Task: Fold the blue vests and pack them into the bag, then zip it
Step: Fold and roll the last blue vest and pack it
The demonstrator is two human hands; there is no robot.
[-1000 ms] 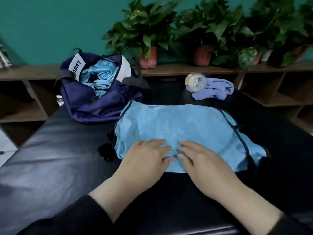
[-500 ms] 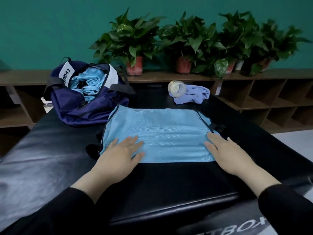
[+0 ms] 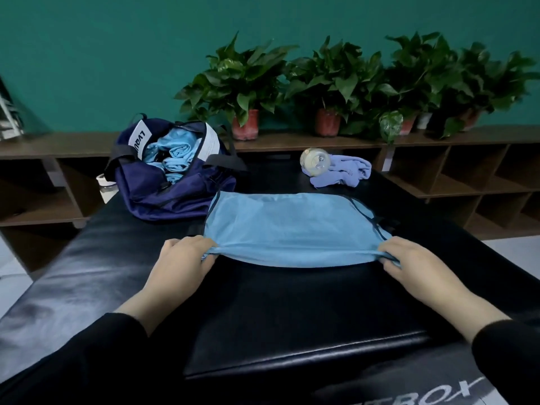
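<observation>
While the left hand [image 3: 182, 260] and right hand [image 3: 415, 264] each pinch a near corner of the blue vest [image 3: 292, 226] lying flat on the counter [image 3: 87, 276], the folding step is underway, and the next move likely calls for carrying that edge far, before packing into the open bag [image 3: 163, 194] at far left.

Left hand [image 3: 182, 263] and right hand [image 3: 415, 266] — both grips pinched, arms outstretched.

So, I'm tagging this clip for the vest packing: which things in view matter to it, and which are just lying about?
Part of the job:
- light blue mesh vest, near corners pinched by left hand and right hand
- open navy fabric bag holding rolled blue vests

Lying about:
- clear round bottle
- crumpled lilac cloth
- potted green plants
</observation>
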